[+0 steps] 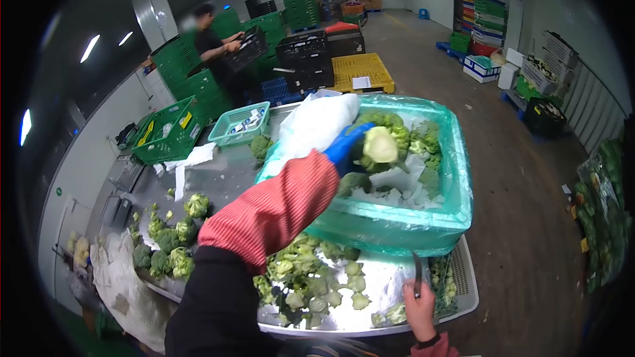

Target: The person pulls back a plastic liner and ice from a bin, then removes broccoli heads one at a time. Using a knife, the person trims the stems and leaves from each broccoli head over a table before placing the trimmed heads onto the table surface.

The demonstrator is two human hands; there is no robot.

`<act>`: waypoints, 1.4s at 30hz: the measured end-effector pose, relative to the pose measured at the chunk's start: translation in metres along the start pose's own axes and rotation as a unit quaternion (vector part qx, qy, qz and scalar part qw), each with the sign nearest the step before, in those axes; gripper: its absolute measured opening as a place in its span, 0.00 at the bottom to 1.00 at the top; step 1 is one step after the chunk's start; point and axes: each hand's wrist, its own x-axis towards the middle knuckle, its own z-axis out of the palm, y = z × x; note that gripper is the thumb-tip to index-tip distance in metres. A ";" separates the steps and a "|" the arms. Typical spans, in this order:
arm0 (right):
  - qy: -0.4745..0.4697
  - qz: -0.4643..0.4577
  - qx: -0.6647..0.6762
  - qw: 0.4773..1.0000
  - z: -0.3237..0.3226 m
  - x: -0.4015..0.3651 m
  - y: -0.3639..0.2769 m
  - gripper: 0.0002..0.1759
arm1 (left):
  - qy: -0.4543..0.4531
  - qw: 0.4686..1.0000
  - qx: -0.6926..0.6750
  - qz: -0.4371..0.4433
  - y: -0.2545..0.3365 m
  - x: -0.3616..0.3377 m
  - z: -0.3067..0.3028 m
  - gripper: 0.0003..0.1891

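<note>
My left hand (345,148), in a blue glove, is closed on a broccoli head (381,147) whose pale cut stem faces me. It hangs over a crate lined with green plastic film (390,228), which holds more broccoli and bits of ice. Bare and wrapped round a knife handle, my right hand (419,307) is at the lower right, in front of the crate. The curved knife blade (417,266) points up, close to the crate's near side. Cut stem pieces (317,284) lie on the metal surface below the crate.
Several broccoli heads (165,241) lie on the table's left. Behind them are a green crate (172,131) and a light green basket (239,124). A white bag (317,119) rests beside the lined crate. Farther back, a person (221,53) holds a black crate near a yellow pallet (362,71).
</note>
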 end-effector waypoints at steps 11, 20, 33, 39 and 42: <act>-0.279 -0.008 0.234 0.932 0.116 0.022 -0.136 0.29 | -0.058 0.970 -0.211 -0.103 -0.085 -0.283 -0.089 0.38; -0.399 0.255 0.258 0.842 0.180 -0.007 -0.099 0.23 | 0.124 0.931 -0.340 -0.035 -0.188 -0.332 -0.135 0.31; -0.278 -0.419 -0.277 0.819 0.177 0.001 -0.117 0.09 | 0.171 0.940 -0.196 -0.221 -0.146 -0.343 -0.157 0.23; -0.268 -0.392 -0.291 0.831 0.181 0.013 -0.081 0.06 | 0.186 0.944 -0.199 -0.186 -0.147 -0.340 -0.156 0.24; -0.253 -0.272 -0.418 0.829 0.153 0.032 -0.030 0.02 | 0.236 0.970 -0.043 -0.026 -0.136 -0.348 -0.158 0.31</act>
